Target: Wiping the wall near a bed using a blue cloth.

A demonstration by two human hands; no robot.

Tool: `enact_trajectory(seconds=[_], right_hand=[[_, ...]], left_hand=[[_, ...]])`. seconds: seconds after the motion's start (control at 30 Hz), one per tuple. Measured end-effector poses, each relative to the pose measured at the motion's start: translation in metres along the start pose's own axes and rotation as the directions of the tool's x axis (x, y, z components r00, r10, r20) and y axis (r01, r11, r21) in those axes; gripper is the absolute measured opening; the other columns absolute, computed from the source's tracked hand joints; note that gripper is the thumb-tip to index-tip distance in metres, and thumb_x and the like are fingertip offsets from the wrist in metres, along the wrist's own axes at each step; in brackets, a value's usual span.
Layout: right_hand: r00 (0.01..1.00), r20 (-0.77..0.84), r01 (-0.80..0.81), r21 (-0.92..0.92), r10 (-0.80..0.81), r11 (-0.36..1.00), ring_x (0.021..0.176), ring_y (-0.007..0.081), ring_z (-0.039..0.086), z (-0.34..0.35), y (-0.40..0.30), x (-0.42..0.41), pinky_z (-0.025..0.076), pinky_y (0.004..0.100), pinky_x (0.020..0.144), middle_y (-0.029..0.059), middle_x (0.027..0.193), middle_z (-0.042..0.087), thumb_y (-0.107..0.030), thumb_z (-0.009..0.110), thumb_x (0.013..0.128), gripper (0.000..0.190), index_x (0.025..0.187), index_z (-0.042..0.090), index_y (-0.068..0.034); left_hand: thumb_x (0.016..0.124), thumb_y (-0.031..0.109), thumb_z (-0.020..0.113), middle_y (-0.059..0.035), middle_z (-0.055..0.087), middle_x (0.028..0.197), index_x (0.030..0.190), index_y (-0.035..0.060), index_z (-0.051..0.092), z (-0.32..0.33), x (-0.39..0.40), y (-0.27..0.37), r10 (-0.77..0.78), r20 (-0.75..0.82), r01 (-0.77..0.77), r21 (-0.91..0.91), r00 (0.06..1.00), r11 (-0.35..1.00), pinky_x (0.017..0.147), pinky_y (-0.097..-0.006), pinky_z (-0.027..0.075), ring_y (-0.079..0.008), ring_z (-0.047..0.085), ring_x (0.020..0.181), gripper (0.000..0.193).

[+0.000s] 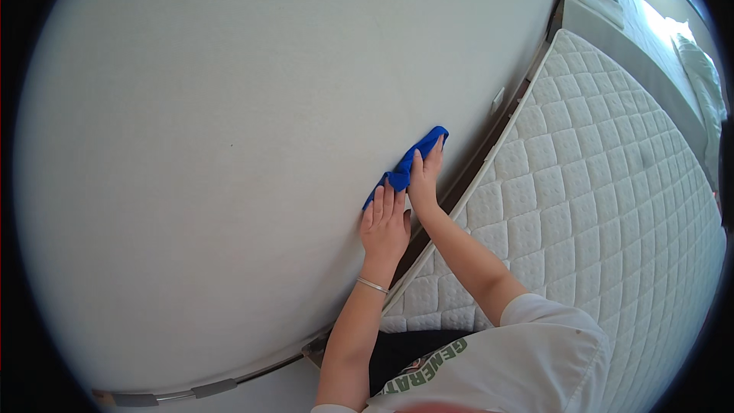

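A blue cloth (408,167) is pressed in folds against the white wall (241,126). My right hand (425,180) holds its upper part, thumb raised and fingers stretched along the fabric. Lower down, my left hand (385,232) lies flat, its straight fingers over the cloth's lower end against the wall. A thin silver bangle (373,285) circles my left wrist. The fabric under both hands is partly hidden.
A bare quilted mattress (573,183) runs along the wall, with a dark gap between. A wall plate (498,100) sits low on the wall. Beyond stands another bed with white bedding (642,28). At lower left is a metal rail (178,396) with grey sleeves.
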State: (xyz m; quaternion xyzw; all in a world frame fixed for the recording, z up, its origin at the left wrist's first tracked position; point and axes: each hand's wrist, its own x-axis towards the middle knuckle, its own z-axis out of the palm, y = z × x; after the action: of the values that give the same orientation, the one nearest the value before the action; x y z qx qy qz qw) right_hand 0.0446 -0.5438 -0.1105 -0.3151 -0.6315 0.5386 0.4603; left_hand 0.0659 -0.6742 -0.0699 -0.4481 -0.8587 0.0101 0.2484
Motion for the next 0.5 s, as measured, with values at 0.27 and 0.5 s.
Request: enact_trajectory(seconds=[0.27,0.5], right_hand=[[0.748,-0.036,0.661,-0.058,-0.663,0.749,0.139,0.0464,0.007,0.019,-0.186,0.025,0.006,0.0541,0.111,0.0209,0.150,0.026,-0.012,0.055,0.072,0.071,0.139,0.035,0.001],[0.363,0.026,0.930,0.059,-0.931,0.364,0.137,0.0337,0.024,0.043,-0.269,-0.016,0.005,0.0565,0.108,-0.0064,0.134,0.053,-0.037,0.055,0.069,0.050,0.118,0.064,-0.029]], left_hand=[[0.086,0.040,0.057,-0.0220,0.021,0.151,0.143,0.0035,0.032,-0.113,0.024,-0.060,-0.174,-0.407,0.286,0.235,0.897,0.929,0.108,-0.0588,-0.005,-0.0402,0.010,0.142,0.072],[0.087,0.039,0.055,-0.0328,-0.010,0.149,0.142,-0.0125,0.004,-0.134,0.004,-0.075,-0.485,-0.556,0.538,-0.079,0.675,0.839,0.103,-0.0601,-0.017,-0.0496,-0.015,0.138,0.091]])
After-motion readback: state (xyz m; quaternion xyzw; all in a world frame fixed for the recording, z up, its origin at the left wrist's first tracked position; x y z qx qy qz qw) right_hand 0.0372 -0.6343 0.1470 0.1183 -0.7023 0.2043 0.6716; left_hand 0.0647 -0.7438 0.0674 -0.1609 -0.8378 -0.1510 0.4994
